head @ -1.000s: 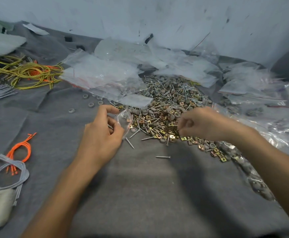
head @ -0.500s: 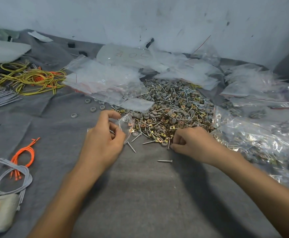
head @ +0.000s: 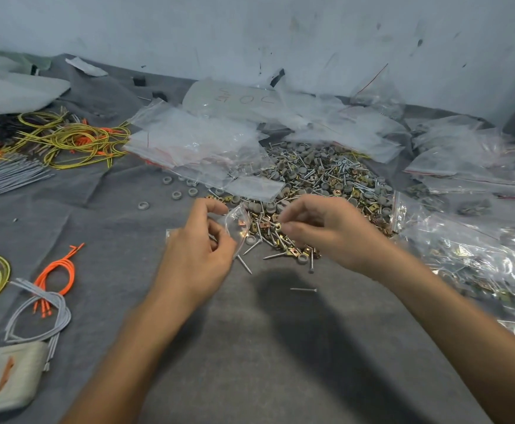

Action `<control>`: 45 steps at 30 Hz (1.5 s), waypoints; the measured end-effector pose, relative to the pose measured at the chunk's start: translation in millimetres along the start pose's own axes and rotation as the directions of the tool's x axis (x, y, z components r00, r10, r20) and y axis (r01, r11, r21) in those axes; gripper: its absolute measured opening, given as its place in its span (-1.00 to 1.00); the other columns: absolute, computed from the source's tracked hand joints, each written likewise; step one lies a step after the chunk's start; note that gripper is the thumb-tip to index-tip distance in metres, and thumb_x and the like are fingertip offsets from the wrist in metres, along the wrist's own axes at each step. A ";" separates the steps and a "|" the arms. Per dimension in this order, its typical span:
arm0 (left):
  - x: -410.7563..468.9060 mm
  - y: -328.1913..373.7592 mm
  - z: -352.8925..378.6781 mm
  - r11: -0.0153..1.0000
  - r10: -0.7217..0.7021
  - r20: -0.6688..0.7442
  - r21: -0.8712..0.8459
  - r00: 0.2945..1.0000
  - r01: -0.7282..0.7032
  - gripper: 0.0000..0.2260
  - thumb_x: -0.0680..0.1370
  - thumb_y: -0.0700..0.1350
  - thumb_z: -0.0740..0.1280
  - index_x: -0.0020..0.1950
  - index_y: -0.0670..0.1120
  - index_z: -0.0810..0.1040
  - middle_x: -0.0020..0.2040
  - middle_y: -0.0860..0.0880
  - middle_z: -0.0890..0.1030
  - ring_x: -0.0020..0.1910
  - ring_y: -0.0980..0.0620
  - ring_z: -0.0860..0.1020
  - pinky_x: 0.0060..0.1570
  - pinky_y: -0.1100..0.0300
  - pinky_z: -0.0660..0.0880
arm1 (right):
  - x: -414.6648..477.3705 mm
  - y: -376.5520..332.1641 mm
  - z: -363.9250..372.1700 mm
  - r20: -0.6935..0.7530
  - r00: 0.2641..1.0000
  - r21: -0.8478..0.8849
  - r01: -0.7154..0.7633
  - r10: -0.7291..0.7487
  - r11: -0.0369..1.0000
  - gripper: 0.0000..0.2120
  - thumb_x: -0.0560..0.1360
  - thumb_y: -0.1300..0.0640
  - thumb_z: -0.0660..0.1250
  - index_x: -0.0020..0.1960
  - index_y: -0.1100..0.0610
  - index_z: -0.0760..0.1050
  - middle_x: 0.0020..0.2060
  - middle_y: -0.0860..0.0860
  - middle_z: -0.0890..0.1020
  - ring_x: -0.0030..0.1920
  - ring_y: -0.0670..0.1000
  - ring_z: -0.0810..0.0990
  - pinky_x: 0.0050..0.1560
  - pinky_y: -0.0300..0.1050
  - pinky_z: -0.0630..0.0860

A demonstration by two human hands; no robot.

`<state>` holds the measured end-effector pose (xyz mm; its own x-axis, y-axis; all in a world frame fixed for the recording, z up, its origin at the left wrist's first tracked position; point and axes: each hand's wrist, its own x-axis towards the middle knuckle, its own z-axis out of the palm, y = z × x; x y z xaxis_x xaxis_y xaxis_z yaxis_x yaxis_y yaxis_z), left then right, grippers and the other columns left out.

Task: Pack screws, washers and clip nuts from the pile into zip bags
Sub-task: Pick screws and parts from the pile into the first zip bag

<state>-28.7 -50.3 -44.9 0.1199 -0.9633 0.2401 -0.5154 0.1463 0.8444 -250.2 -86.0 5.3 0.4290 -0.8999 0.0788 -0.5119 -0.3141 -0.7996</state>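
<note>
Bag mouth is turned rightward: the small zip bag (head: pixel 237 220) is pinched open in the left hand (head: pixel 198 255). The right hand (head: pixel 326 231) is held just beside it, over the near edge of the pile (head: pixel 317 179), its fingers (head: pixel 297 212) curled into a pinch (what is held, if anything, cannot be told). A short leftward carry is judged to be needed. Handwriting is seen on a clear sheet (head: pixel 244 99) behind, but it cannot be read.
</note>
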 end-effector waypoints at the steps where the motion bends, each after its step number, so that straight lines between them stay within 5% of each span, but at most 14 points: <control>1: -0.2 0.0 0.3 1.000 0.003 -0.003 0.002 1.000 -0.003 -0.71 0.53 -0.20 0.34 0.12 0.14 0.39 -0.23 0.10 0.58 -0.40 0.05 0.57 -0.24 -0.13 0.56 | 6.9 -7.5 7.4 0.000 0.999 0.024 0.042 -0.042 0.999 -0.94 0.56 0.22 0.43 0.01 0.11 0.63 -0.22 -0.04 0.68 -0.20 -0.08 0.63 -0.10 -0.03 0.60; 4: -1.1 0.1 -0.2 1.000 0.015 -0.010 0.004 1.000 -0.015 -0.70 0.51 -0.20 0.35 0.12 0.13 0.40 -0.22 0.16 0.59 -0.38 0.12 0.56 -0.24 0.01 0.55 | 27.7 -25.2 29.1 -0.012 0.993 0.005 0.118 -0.118 0.993 -0.93 0.55 0.22 0.43 0.00 0.09 0.66 -0.28 -0.04 0.64 -0.28 -0.12 0.54 -0.23 -0.13 0.49; 9: -0.2 -0.8 -1.5 1.000 -0.015 0.000 -0.014 1.000 0.015 -0.67 0.48 -0.17 0.33 0.10 0.21 0.37 -0.25 0.14 0.60 -0.37 0.07 0.57 -0.21 -0.08 0.56 | 48.1 -32.0 48.9 0.040 0.996 -0.227 0.083 -0.076 0.970 -0.84 0.48 0.21 0.44 -0.02 -0.01 0.56 -0.20 -0.12 0.65 -0.11 -0.07 0.63 0.00 -0.01 0.58; 14: 0.7 -0.9 -1.9 1.000 -0.005 -0.022 -0.013 1.000 0.005 -0.62 0.49 -0.21 0.34 0.08 0.24 0.35 -0.25 0.15 0.58 -0.41 0.14 0.53 -0.22 -0.03 0.56 | 49.5 -28.8 49.2 0.082 0.996 -0.334 0.058 -0.032 0.941 -0.82 0.48 0.20 0.42 0.01 -0.01 0.51 -0.18 -0.09 0.68 -0.12 -0.05 0.61 -0.06 -0.08 0.56; 17: 0.8 -1.6 -2.6 1.000 -0.003 -0.027 -0.011 1.000 0.003 -0.63 0.51 -0.21 0.35 0.08 0.24 0.35 -0.25 0.16 0.58 -0.41 0.14 0.54 -0.22 -0.02 0.57 | 44.2 -32.1 34.3 0.075 0.997 -0.222 0.042 -0.026 0.974 -0.86 0.54 0.17 0.42 0.00 -0.05 0.54 -0.11 -0.08 0.71 -0.21 -0.16 0.63 -0.26 -0.32 0.49; 20: 1.8 -3.3 -3.4 1.000 -0.010 -0.016 -0.023 1.000 0.010 -0.65 0.52 -0.20 0.35 0.05 0.26 0.36 -0.23 0.14 0.59 -0.40 0.10 0.59 -0.22 -0.06 0.59 | 32.5 -26.6 -3.1 -0.067 0.998 -0.167 -0.024 0.013 0.986 -0.87 0.55 0.10 0.44 -0.06 -0.13 0.55 -0.14 -0.14 0.69 -0.23 -0.23 0.65 -0.31 -0.34 0.56; 24: 1.0 -2.3 -1.6 1.000 -0.005 -0.006 -0.021 1.000 0.005 -0.64 0.54 -0.19 0.34 0.05 0.28 0.35 -0.22 0.16 0.58 -0.39 0.11 0.58 -0.24 -0.09 0.60 | 3.8 4.0 -39.2 0.058 0.985 -0.595 -0.099 0.165 0.797 -0.89 0.53 0.05 0.46 -0.07 -0.16 0.60 -0.18 -0.25 0.64 -0.22 -0.29 0.58 -0.23 -0.43 0.47; 27: 0.1 -1.3 -0.6 0.999 -0.008 -0.011 -0.032 1.000 0.008 -0.67 0.55 -0.19 0.34 0.11 0.23 0.37 -0.22 0.17 0.57 -0.39 0.11 0.58 -0.25 -0.10 0.60 | -11.7 27.7 -34.7 0.156 0.949 -0.725 -0.078 0.274 0.684 -0.91 0.52 0.05 0.46 0.02 -0.06 0.63 -0.12 -0.16 0.67 -0.28 -0.25 0.56 -0.30 -0.42 0.40; 29: -0.8 -0.4 -0.2 1.000 -0.008 -0.011 -0.026 1.000 0.008 -0.68 0.55 -0.20 0.34 0.13 0.20 0.38 -0.22 0.17 0.57 -0.39 0.11 0.57 -0.25 -0.08 0.60 | -14.2 35.4 -28.7 0.140 0.948 -0.757 -0.084 0.287 0.648 -0.86 0.52 -0.01 0.46 0.04 -0.02 0.60 -0.12 -0.15 0.67 -0.17 -0.15 0.58 -0.17 -0.23 0.47; 40: -0.7 3.3 -2.1 1.000 -0.016 0.007 -0.004 1.000 0.016 -0.69 0.55 -0.19 0.33 0.14 0.18 0.37 -0.21 0.15 0.57 -0.37 0.07 0.59 -0.22 -0.11 0.59 | -9.1 46.3 -13.6 0.062 0.989 -0.775 -0.035 0.131 0.631 -0.92 0.60 0.01 0.32 0.01 0.01 0.53 -0.23 -0.13 0.56 -0.17 -0.01 0.54 -0.13 -0.07 0.46; 42: -0.7 3.7 -2.5 1.000 -0.021 0.002 -0.014 1.000 0.021 -0.69 0.54 -0.20 0.33 0.14 0.16 0.38 -0.22 0.12 0.57 -0.37 0.06 0.59 -0.22 -0.10 0.58 | -11.8 45.8 -18.0 0.017 0.992 -0.703 -0.079 0.129 0.706 -0.93 0.61 0.02 0.32 -0.02 0.00 0.53 -0.24 -0.15 0.57 -0.16 -0.05 0.57 -0.17 -0.11 0.43; 45: -0.7 4.6 -4.0 1.000 -0.026 0.012 -0.016 1.000 0.026 -0.70 0.55 -0.20 0.33 0.15 0.16 0.38 -0.22 0.11 0.57 -0.37 0.06 0.59 -0.22 -0.10 0.58 | -18.9 40.5 -24.3 -0.027 0.989 -0.349 -0.145 0.145 0.926 -0.92 0.60 0.05 0.36 -0.08 -0.01 0.56 -0.31 -0.14 0.64 -0.30 -0.20 0.57 -0.27 -0.29 0.45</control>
<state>-27.8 -48.0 -39.3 0.1232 -0.9693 0.2126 -0.4986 0.1248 0.8578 -297.1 -89.1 -14.1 0.3302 -0.9436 -0.0222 -0.7962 -0.2658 -0.5436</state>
